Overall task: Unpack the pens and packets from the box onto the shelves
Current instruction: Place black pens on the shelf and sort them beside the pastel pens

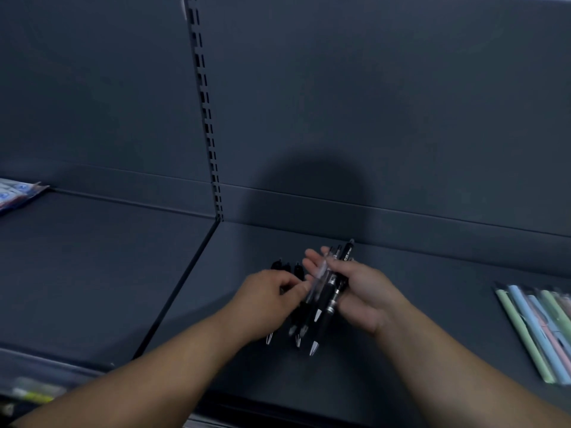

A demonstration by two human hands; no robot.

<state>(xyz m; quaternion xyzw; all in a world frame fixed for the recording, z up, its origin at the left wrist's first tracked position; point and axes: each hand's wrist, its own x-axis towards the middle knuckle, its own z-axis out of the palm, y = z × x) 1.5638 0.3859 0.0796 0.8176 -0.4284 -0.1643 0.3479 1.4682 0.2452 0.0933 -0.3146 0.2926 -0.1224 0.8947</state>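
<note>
Right hand (360,291) grips a bundle of black pens (331,299), left hand (272,293) pinching one of them

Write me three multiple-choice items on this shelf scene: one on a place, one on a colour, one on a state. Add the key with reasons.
1. The packet of pastel pens lies:
A. flat on the shelf, at the far right
B. on the left shelf section
C. upright against the back wall

2. The loose pens are mainly:
A. red
B. black
C. yellow

3. The right hand is:
A. flat on the shelf, holding nothing
B. gripping a bunch of the loose pens
C. out of view

Key:
1 A: the packet lies flat by the picture's right edge.
2 B: the barrels are dark, with silver tips.
3 B: its fingers curl round several pens, while the left hand pinches one of them.
</note>
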